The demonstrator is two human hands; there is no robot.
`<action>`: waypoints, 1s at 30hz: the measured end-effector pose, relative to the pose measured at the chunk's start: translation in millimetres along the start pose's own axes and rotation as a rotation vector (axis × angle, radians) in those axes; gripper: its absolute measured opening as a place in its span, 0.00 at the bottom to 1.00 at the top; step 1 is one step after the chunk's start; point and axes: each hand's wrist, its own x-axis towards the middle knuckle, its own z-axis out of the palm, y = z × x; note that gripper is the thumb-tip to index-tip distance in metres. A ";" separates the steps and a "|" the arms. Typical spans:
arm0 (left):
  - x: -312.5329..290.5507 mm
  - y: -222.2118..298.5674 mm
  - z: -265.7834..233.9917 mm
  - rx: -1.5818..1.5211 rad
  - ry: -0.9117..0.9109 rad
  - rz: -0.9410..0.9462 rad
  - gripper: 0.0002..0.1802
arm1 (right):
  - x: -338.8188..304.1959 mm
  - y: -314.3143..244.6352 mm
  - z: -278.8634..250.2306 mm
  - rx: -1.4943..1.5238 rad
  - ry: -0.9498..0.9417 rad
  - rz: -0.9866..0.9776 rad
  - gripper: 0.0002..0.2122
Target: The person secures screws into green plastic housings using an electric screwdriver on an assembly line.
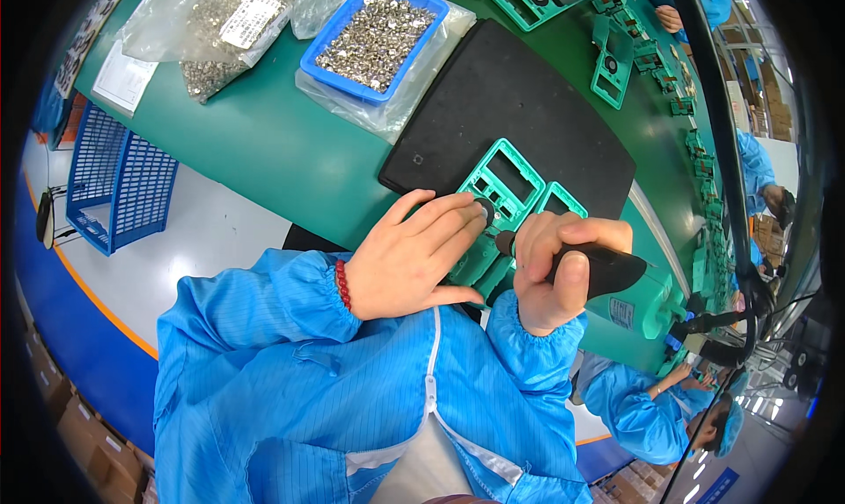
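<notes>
Right hand (550,271) grip: screwdriver (590,266) sideways, tip leftward.

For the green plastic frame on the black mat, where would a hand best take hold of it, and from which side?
Grip the green plastic frame by its far rim, coming from the far side of the black mat. It lies flat with open windows, and that edge looks free; the left hand and the right hand with the electric screwdriver cover the near end.

Green plastic frame (506,196) flat on black mat; black electric screwdriver (590,266) tilted over it
</notes>
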 end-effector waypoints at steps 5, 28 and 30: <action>-0.8 -0.9 2.3 0.007 0.003 -0.004 0.42 | 3.3 -1.6 2.5 -0.017 -0.092 0.070 0.14; 7.2 -16.4 -40.9 -0.076 0.165 -0.054 0.17 | -3.2 -25.0 -14.8 0.226 -0.126 0.002 0.19; 1.2 -24.9 -48.0 -0.091 0.181 -0.125 0.14 | -5.8 -17.6 -15.1 0.333 -0.174 -0.034 0.20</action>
